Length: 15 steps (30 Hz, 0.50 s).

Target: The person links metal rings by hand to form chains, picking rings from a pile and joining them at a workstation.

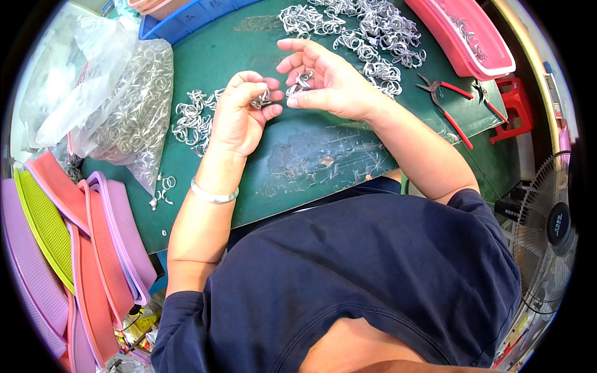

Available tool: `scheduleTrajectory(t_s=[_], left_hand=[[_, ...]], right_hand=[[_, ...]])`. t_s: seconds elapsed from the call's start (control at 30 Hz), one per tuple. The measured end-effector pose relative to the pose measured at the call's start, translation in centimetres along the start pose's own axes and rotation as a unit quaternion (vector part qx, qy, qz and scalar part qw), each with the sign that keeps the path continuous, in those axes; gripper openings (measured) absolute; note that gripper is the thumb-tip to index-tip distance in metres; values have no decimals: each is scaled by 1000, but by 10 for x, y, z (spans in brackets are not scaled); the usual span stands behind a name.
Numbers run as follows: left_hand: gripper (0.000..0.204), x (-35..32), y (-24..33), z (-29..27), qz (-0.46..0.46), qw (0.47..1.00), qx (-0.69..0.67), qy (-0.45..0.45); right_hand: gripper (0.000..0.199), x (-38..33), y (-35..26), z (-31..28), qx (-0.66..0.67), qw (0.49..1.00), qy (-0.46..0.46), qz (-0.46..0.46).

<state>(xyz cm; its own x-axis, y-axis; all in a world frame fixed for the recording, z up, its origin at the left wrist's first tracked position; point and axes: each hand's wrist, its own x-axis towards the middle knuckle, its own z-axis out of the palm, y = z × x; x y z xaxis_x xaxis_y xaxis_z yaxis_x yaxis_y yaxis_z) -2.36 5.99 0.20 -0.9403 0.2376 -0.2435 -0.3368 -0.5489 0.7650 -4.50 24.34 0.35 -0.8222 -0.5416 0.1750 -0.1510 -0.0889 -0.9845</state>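
Note:
Over the green tabletop (261, 186), my two hands face each other, close together. My left hand (239, 112), with a pale bangle on its wrist, curls its fingers round a few small metal rings (263, 99). A few more metal rings (301, 82) lie in the curve of my right hand (333, 81), between the thumb and the loosely bent fingers. Beside my left hand is a small pile of silvery rings (194, 121). A larger heap of rings (379, 31) spreads beyond my right hand.
A clear plastic bag of rings (134, 99) stands at left, above stacked coloured baskets (93, 248). Far off are a blue bin (193, 18) and a pink basket (460, 40). Red-handled pliers (444, 102) lie at right, near a red stool (515, 109) and a fan (550, 230).

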Motion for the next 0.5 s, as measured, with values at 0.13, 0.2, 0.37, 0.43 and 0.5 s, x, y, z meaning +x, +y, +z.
scheduleTrajectory(t_s=[0.13,0.2,0.37,0.43,0.5], left_hand=[[8,-2,-4,11,55,975,214,14],[9,-4,-6,19,119,931,345,24],[7,-1,-10,17,123,907,403,9],[7,-4,-9,18,119,906,406,25],[7,-3,-9,16,127,910,394,36]], right_hand=[[76,1,4,0,-37,999,-3,-32],[76,0,6,4,-68,997,-13,-41],[76,-2,1,12,-180,982,-30,-49],[76,-1,6,11,-197,978,-19,-70],[74,0,8,10,-177,982,-13,-60]])
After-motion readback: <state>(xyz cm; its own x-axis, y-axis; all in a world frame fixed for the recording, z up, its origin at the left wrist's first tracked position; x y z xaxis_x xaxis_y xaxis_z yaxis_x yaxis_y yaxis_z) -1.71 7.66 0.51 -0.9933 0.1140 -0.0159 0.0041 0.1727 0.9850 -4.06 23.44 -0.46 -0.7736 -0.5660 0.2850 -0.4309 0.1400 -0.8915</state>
